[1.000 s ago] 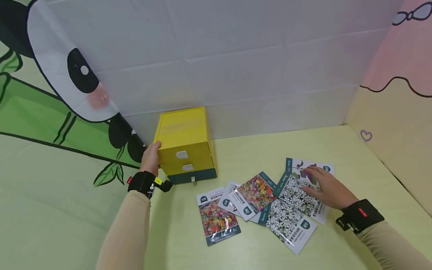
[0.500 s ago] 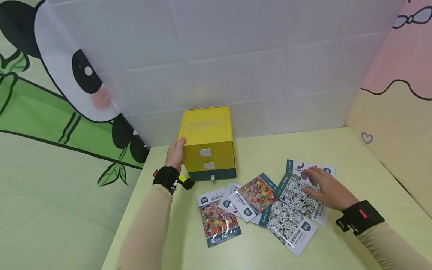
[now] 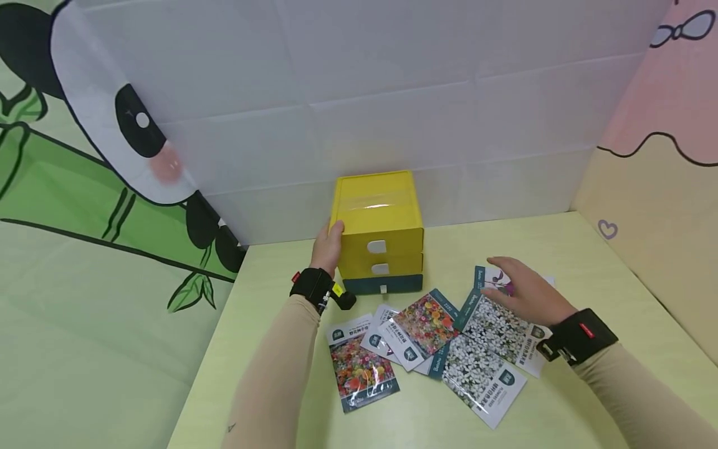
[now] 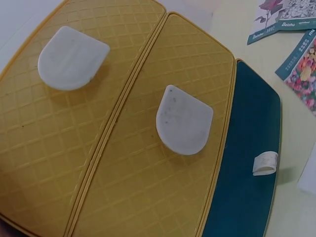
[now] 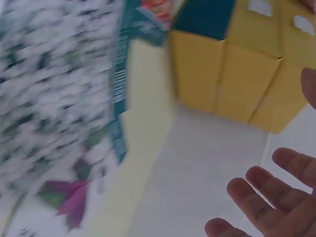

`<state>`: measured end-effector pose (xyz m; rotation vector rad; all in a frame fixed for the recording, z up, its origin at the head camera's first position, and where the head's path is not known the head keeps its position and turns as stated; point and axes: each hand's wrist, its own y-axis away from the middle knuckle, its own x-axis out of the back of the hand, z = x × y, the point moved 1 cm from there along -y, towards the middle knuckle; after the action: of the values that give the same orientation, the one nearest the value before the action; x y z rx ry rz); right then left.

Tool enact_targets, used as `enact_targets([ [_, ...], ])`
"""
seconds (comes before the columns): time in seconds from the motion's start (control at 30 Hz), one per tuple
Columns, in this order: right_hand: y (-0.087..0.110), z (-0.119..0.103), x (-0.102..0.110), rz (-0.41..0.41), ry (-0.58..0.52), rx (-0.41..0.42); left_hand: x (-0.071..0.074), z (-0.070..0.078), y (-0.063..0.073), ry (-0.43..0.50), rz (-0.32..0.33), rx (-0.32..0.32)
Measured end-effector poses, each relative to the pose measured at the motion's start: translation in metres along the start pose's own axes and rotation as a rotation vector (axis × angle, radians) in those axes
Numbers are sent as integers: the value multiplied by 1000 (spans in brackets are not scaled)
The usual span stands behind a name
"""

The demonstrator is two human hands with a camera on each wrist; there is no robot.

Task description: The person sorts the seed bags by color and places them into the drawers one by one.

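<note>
A yellow box of stacked drawers (image 3: pixel 381 215) stands against the back wall. Its two upper drawers have white tabs (image 4: pixel 183 121); the bottom drawer (image 4: pixel 247 133) is dark teal with a small white pull. My left hand (image 3: pixel 325 251) rests on the box's left side, thumb by the front edge, its other fingers mostly hidden. Above the right-hand seed packets, my right hand (image 3: pixel 527 292) hovers with fingers apart and nothing in them. Beneath it lie a packet with purple leaves (image 5: pixel 69 197) and a white-flower packet (image 3: pixel 496 327).
Another white-flower packet (image 3: pixel 473 374), an orange-flower packet (image 3: pixel 430 321) and a mixed-flower packet (image 3: pixel 361 368) lie in front of the box, some overlapping. The pale yellow table (image 3: pixel 263 274) meets a printed cloth wall (image 3: pixel 252 143) at the back and a side panel (image 3: pixel 662 206) at right.
My left hand and the drawer box have moved right along the back wall. My right hand has lifted off the packets and shifted slightly left. The packets have stayed in place.
</note>
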<state>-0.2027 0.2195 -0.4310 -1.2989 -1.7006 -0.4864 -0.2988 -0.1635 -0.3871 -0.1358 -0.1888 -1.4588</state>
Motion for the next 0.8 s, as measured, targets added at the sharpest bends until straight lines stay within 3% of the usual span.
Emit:
enact_targets([
  [0.23, -69, -44, 24, -3, -140, -32, -21, 5, -3, 18, 9, -44],
  [0.43, -124, -67, 30, -19, -224, -143, -37, 8, -2, 1, 10, -56],
  [0.63, -156, -70, 26, -63, -271, -224, -46, 9, -2, -41, 31, -81],
  [0.8, -169, -69, 22, -82, -266, -214, -50, 9, -5, -49, 16, -85],
])
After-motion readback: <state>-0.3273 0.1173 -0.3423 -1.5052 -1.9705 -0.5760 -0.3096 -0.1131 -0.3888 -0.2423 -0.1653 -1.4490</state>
